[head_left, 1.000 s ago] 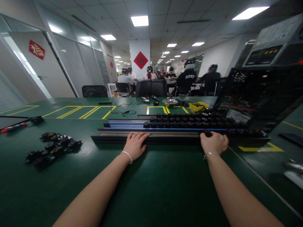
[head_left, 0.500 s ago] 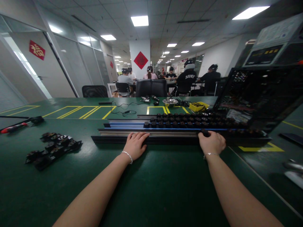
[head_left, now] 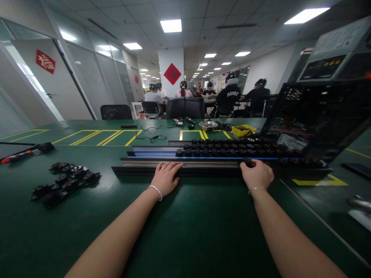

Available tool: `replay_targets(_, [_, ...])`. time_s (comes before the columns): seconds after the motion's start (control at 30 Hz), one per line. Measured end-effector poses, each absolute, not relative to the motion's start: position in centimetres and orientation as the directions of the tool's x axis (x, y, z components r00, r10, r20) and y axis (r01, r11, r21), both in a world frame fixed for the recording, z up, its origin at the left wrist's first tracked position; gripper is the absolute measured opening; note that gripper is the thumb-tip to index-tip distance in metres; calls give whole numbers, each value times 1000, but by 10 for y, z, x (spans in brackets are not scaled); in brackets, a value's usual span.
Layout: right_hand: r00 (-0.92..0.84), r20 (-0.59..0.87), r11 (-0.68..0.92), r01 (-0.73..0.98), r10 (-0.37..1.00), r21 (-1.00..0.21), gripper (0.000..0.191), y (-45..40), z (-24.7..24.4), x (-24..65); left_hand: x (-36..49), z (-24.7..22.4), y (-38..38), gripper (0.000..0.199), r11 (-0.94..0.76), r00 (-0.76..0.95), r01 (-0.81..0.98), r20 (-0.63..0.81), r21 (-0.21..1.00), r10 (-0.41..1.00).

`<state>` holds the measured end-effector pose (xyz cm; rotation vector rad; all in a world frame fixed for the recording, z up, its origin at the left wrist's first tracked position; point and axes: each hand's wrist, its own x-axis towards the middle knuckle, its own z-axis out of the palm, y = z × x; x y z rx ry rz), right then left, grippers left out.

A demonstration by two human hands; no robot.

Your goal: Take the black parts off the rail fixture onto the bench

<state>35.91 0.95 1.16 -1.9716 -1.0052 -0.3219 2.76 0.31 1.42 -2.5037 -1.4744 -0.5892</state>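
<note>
A long black rail point(head_left: 203, 171) with a metal-coloured channel lies across the bench in front of me. My left hand point(head_left: 166, 178) rests on its left half, fingers stretched over the top and thumb along the near side. Farther right, my right hand point(head_left: 257, 174) is closed around a small black part point(head_left: 248, 162) at the channel; its exact kind is hard to make out. Rows of similar small black parts point(head_left: 232, 152) sit in the blue-lined rails behind. More stand in the front rail beyond my right hand.
A loose pile of black parts point(head_left: 65, 181) lies on the green bench point(head_left: 185, 231) at left, near a red-handled tool point(head_left: 19, 156). Behind the rails stand a metal bowl point(head_left: 208, 125) and a yellow tray point(head_left: 242, 130). An open black computer case point(head_left: 315, 116) rises at right.
My right hand has slid slightly left along the front rail with the small black part. My left hand stays in place.
</note>
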Motion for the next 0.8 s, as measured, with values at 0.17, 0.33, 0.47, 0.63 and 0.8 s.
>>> replay_targets(0.17, [640, 555, -300, 755, 532, -583, 29, 9, 12, 356, 27, 14, 3, 53, -495, 433, 868, 421, 45, 797])
replay_targets(0.33, [633, 554, -294, 760, 541, -580, 31, 10, 11, 356, 28, 14, 3, 54, -488, 429, 872, 414, 43, 803])
replay_targets(0.47, [623, 547, -298, 766, 559, -569, 32, 10, 11, 356, 27, 14, 3, 55, -488, 427, 871, 416, 48, 803])
replay_targets(0.63, [618, 534, -300, 768, 577, -566, 33, 11, 11, 356, 27, 15, 3, 54, -492, 431, 869, 415, 48, 801])
replay_targets(0.8, [614, 537, -297, 772, 578, -562, 32, 13, 11, 356, 28, 16, 2, 55, -483, 423, 874, 407, 52, 809])
